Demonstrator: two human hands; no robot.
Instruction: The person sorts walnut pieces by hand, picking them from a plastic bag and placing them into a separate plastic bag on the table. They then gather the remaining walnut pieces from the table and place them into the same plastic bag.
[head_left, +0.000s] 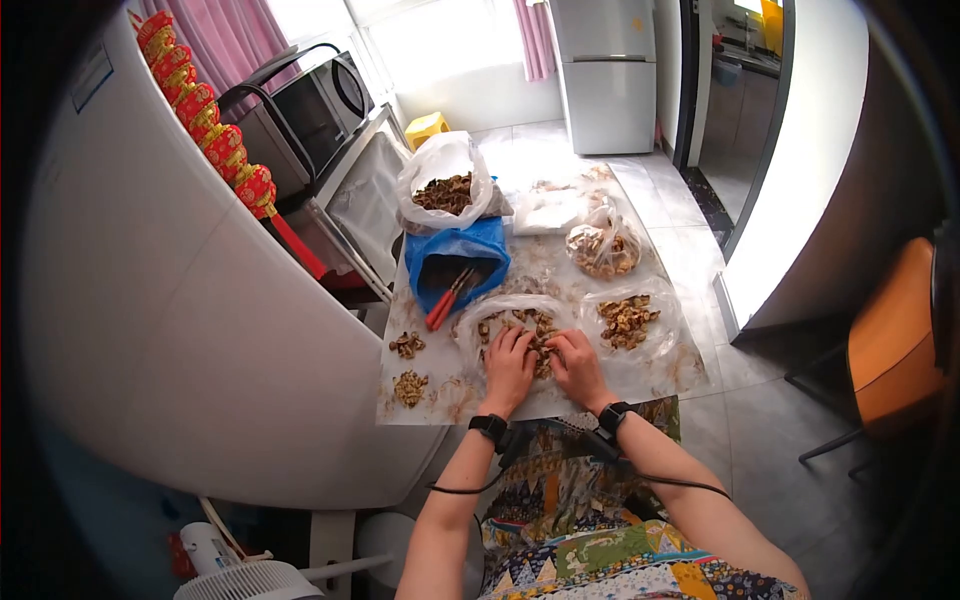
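In the head view, a clear plastic bag lies spread at the table's near side, with small brown dried pieces on it. My left hand rests over these pieces, fingers spread and reaching forward. Beside it, my right hand has its fingers bent and pinched together at the pieces; whatever is between the fingertips is hidden. To the right, another clear bag carries more brown pieces. Two small heaps, one darker and one paler, sit left of my left hand.
Red-handled pliers or cutters lie across an open blue bag. Behind stands a white bag of dark brown pieces. A knotted clear bag is at the right. An orange chair stands off the table's right side.
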